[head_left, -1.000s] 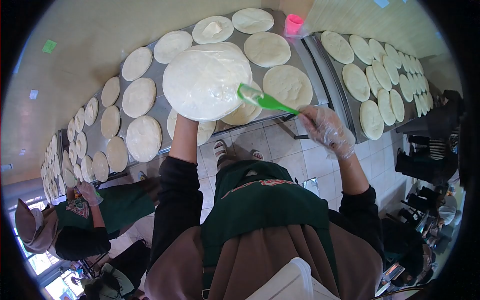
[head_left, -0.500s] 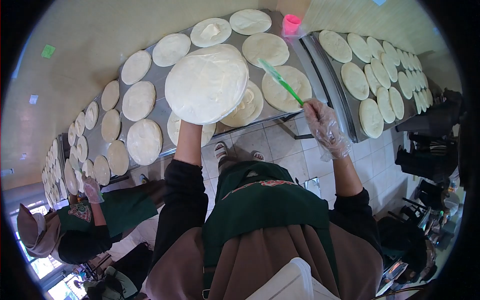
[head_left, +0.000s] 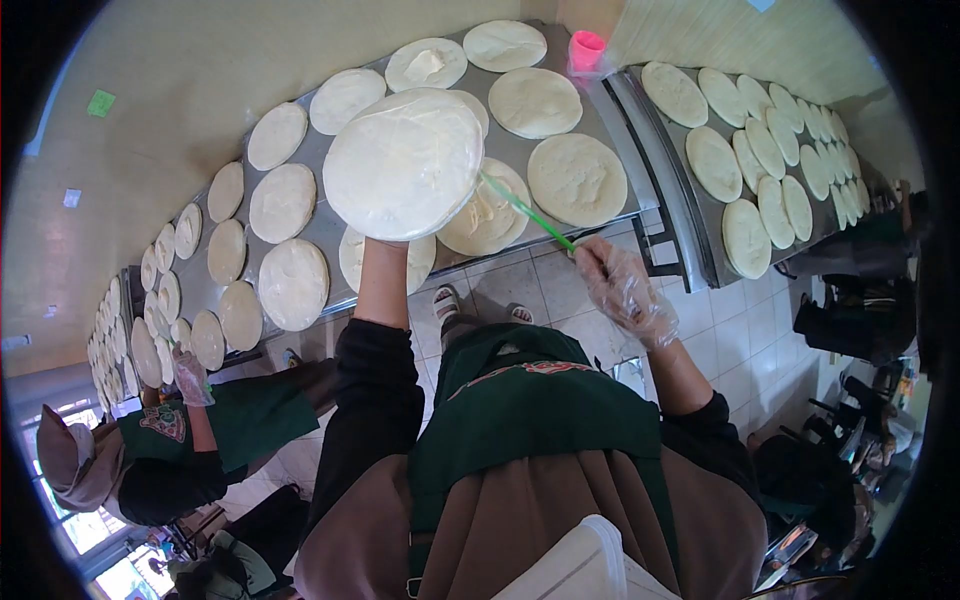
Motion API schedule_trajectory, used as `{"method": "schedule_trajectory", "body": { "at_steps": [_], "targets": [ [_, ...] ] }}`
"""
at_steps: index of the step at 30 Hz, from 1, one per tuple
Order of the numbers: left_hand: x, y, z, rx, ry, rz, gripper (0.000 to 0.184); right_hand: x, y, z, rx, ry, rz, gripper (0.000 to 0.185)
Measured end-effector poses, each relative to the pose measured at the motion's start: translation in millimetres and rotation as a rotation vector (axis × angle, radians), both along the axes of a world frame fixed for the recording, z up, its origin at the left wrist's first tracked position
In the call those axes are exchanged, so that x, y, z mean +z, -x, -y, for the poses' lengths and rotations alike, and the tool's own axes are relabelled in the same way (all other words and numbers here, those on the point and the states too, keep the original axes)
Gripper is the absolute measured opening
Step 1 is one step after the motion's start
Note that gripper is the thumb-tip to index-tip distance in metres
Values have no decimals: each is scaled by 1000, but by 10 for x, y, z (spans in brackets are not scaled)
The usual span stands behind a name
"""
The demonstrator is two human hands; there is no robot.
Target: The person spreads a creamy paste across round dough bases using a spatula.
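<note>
A large pale dough round (head_left: 402, 165), coated with something white and glossy, is held up over the table on my left hand. That hand is hidden beneath it; only my left forearm (head_left: 383, 285) shows below the round's lower edge. In a clear plastic glove, my right hand (head_left: 622, 288) grips the handle of a green spatula (head_left: 540, 222). The spatula's blade is at the right edge of the raised round, but contact cannot be made out. Under the blade lies another dough round (head_left: 490, 225) with a creamy smear on top.
More dough rounds lie on the metal table (head_left: 325, 150) and on a second table (head_left: 715, 225) at the right. A pink cup (head_left: 586, 48) stands at the back. At the left a co-worker (head_left: 200, 440) with a gloved hand works over rounds. Other people are at the far right.
The spatula and my right hand have moved down and left from half a second ago, bringing the blade back to the raised round's edge. The round has shifted slightly left.
</note>
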State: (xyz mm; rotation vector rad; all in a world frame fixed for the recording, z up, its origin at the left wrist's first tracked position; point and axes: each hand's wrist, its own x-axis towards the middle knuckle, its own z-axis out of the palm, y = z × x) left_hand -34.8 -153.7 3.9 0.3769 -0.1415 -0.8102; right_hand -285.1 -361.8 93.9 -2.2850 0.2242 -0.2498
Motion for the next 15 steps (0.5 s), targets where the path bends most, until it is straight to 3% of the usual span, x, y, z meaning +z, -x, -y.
{"method": "schedule_trajectory", "body": {
  "at_steps": [4,11,15],
  "targets": [
    [4,-55,121,27,2,-4,54,41,11,-12,51,55,-5,11],
    [4,228,202,130,9,-7,54,108,-161,106,-139,-74,-50,12],
    [4,332,338,169,24,-13,54,-40,-339,77,-110,2,96,10]
  ]
}}
